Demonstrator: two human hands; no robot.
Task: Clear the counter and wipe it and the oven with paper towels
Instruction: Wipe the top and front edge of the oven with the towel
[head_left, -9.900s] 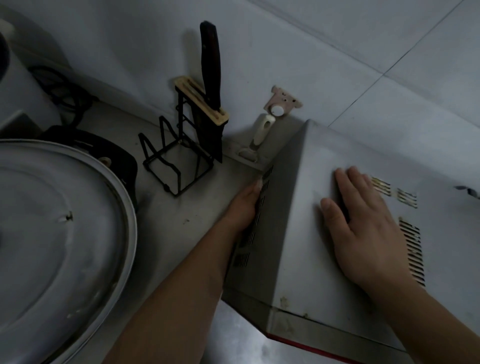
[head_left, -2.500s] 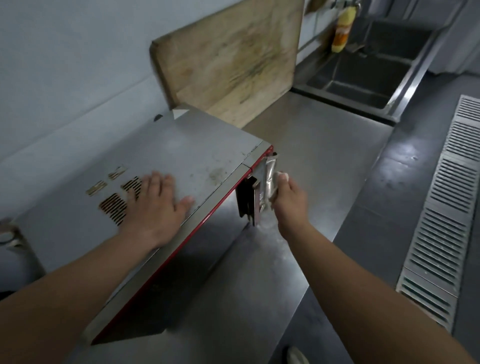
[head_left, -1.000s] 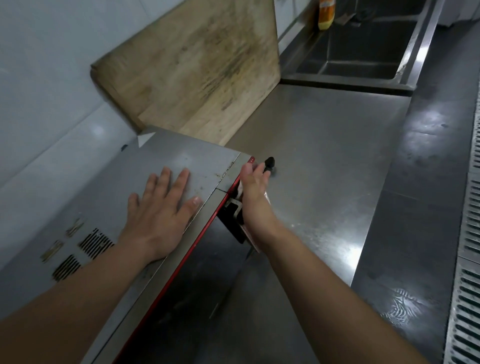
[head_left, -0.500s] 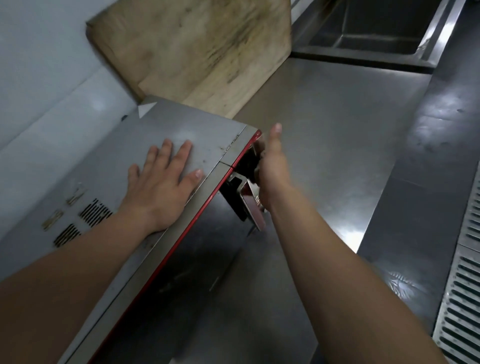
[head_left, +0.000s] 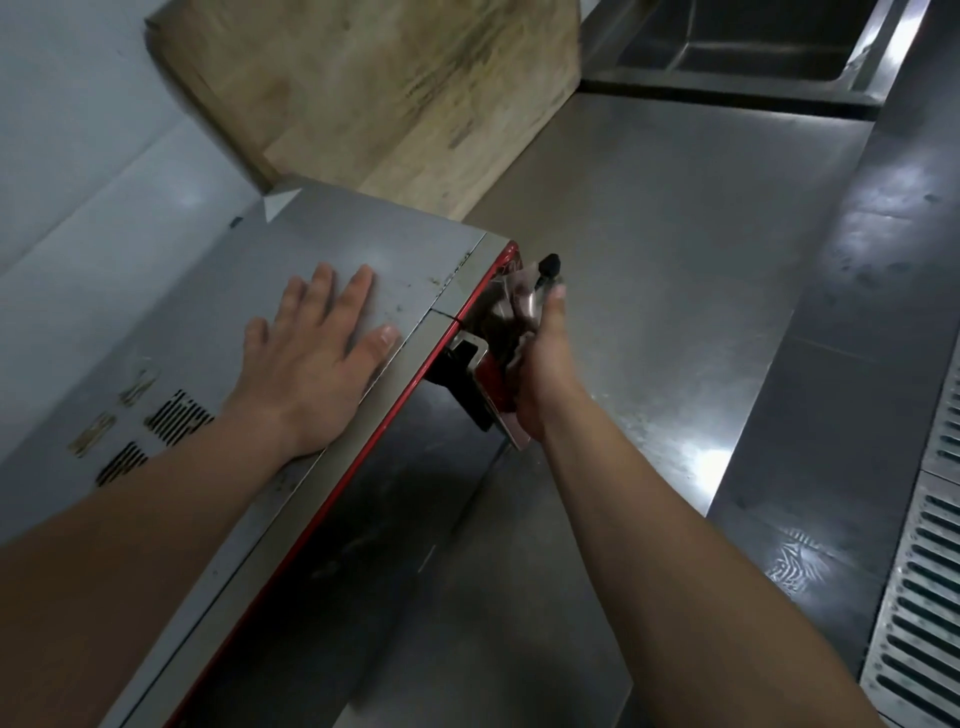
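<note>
**Two hands on a steel oven**

A grey oven (head_left: 332, 249) with a red front edge sits on a steel counter (head_left: 675, 270), its back near the wall. The left hand (head_left: 317, 353) lies flat on the oven's top, fingers spread. The right hand (head_left: 540, 374) curls around the shiny handle (head_left: 519, 301) at the oven's front corner; what its fingers pinch is hard to make out. A wooden board (head_left: 374, 88) leans behind the oven. A sink (head_left: 737, 47) lies beyond.
</note>
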